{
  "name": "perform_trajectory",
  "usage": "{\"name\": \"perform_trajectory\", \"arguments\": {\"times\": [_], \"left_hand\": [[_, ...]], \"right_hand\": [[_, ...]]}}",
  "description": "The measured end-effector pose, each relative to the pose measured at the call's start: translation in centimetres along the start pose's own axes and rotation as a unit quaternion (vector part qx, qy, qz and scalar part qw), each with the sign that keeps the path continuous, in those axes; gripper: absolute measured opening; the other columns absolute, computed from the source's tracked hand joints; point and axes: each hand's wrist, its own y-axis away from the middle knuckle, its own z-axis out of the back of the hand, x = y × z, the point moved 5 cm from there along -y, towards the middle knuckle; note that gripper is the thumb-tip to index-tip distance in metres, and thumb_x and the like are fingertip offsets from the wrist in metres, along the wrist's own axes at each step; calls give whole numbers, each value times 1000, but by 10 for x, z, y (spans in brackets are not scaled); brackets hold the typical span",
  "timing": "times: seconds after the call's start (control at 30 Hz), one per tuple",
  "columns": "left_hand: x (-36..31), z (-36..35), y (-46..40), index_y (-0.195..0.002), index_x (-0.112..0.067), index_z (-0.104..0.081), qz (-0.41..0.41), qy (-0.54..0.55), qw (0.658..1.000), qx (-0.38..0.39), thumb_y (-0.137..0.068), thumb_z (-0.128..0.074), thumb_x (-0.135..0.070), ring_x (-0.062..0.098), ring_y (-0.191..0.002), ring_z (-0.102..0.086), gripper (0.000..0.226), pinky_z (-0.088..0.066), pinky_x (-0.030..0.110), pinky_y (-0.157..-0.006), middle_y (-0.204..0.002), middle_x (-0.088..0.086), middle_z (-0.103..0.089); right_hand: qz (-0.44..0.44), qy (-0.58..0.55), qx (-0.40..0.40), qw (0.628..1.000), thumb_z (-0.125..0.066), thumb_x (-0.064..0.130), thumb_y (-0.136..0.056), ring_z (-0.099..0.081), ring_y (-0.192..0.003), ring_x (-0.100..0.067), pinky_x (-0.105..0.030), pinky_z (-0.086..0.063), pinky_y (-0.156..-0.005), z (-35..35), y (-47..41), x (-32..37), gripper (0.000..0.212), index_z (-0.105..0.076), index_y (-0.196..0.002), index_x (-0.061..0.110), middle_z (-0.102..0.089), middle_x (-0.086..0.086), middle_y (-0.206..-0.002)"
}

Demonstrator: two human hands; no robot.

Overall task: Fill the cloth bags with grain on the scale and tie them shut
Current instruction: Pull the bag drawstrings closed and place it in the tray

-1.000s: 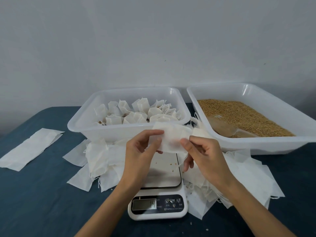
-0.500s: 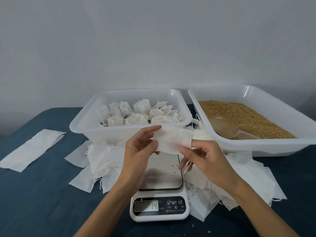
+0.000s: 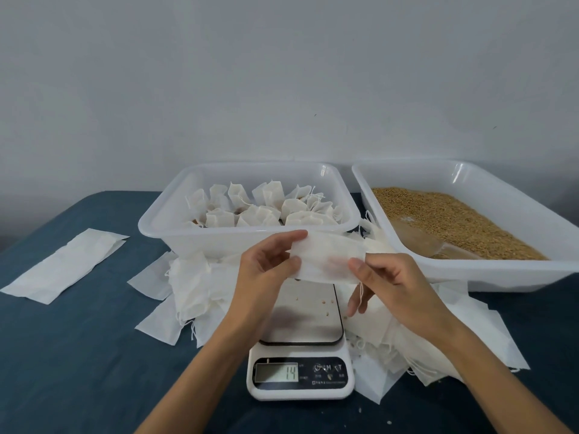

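Cloth bag (image 3: 326,258) between both hands, above scale (image 3: 300,364) display "14"

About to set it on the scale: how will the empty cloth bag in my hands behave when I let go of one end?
The cloth bag looks thin and translucent and is stretched flat between the left hand and right hand, so it will probably flop. It holds nothing, so it is likely very light and may drift. It probably won't stand open on the scale unaided.
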Motion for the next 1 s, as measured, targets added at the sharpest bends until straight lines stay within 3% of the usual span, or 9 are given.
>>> {"name": "perform_trajectory", "arguments": {"times": [0.13,0.23,0.3,0.4,0.5,0.63,0.73,0.87,1.0], "left_hand": [[-1,7,-1,-110,-14,-77,14,-20,999,-45,-90,-55,19,8,-67,-60,45,-52,20,-68,-99,-10,-78],[-15,7,2,-112,-20,-73,-72,-130,987,-61,-89,-59,13,8,-84,-64,42,-54,27,-80,-114,-10,-75],[-20,-3,8,-123,-27,-68,-120,-183,976,11,-88,-69,-7,7,-113,-64,41,-50,25,-97,-128,-14,-69],[-9,-22,19,-141,-42,-52,-81,-263,953,127,-81,-82,-38,0,-137,-48,68,-36,11,-108,-143,-24,-55],[-2,-31,23,-133,-32,-56,-92,-283,944,145,-83,-85,-23,0,-119,-56,59,-39,8,-96,-125,-17,-65],[0,-26,18,-118,-27,-60,-84,-251,958,108,-84,-76,-2,0,-94,-61,45,-43,8,-78,-102,-15,-69],[5,-26,15,-114,-29,-61,-46,-207,972,102,-82,-83,-14,-1,-95,-64,41,-48,12,-81,-101,-20,-69],[10,-27,11,-113,-20,-67,-10,-86,992,87,-78,-79,-21,24,-105,-73,37,-60,48,-95,-104,3,-73],[13,-29,8,-110,-25,-71,-10,-63,994,84,-82,-78,-18,20,-105,-73,29,-61,44,-93,-101,-5,-75]], "right_hand": [[-31,44,44,998,-58,41,-97,-73,-57,-34,-42,-50,-49,3,-3,11,43,-52,-63,16,-51,-19,-50],[-61,89,82,991,-56,43,-98,-72,-56,-34,-27,-48,-42,6,-11,25,41,-55,-66,17,-52,-7,-51],[-69,136,104,983,-56,42,-99,-73,-55,-30,-24,-49,-42,4,-19,36,34,-69,-74,24,-67,-3,-62],[-77,213,138,964,-57,44,-100,-73,-54,-23,-23,-53,-46,-5,-31,49,35,-76,-89,17,-72,-5,-63],[-119,222,186,950,-55,51,-98,-73,-55,-28,-24,-52,-45,-19,-41,60,47,-71,-80,11,-69,1,-61],[-188,226,251,922,-40,73,-87,-74,-63,-36,-31,-55,-50,-28,-51,77,77,-74,-97,5,-76,-5,-98],[-205,244,288,903,-33,82,-82,-75,-68,-35,-32,-57,-54,-33,-54,86,88,-76,-103,8,-78,-5,-100],[-211,291,334,871,-29,87,-75,-75,-68,-33,-30,-58,-54,-48,-55,85,93,-75,-105,13,-76,-4,-107],[-212,326,325,862,-29,88,-73,-75,-64,-32,-28,-56,-52,-43,-61,87,93,-72,-114,16,-74,-6,-111]]}}
